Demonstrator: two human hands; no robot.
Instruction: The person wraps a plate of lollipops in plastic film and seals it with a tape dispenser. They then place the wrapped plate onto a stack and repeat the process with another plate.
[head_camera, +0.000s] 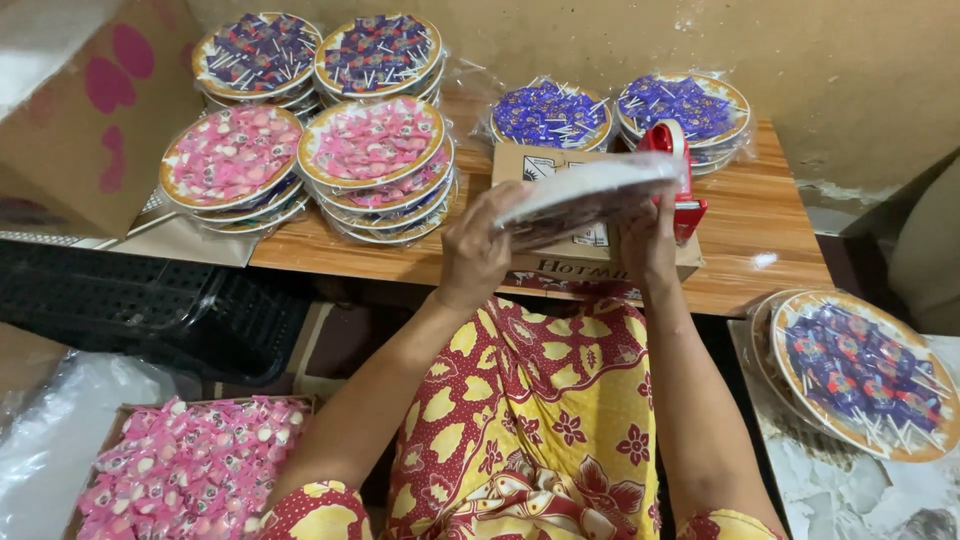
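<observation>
Both hands grip a wrapped plate (590, 195): left hand (478, 245) clasps its near-left edge, right hand (648, 240) its right. Just beyond the right hand stands a red tape dispenser (672, 150) on the worktop (760, 215).

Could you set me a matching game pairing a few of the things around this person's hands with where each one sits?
Things:
1. Wrapped plate in the hands
2. Box of loose pink sweets
3. Red tape dispenser
4. Stacks of pink-filled plates

Places:
A. On the wooden table, left part
B. Low at the person's left, below the table
C. Held tilted over a cardboard box
D. Just behind the held plate, on the table

Pairs: 1-C, 2-B, 3-D, 4-A
</observation>
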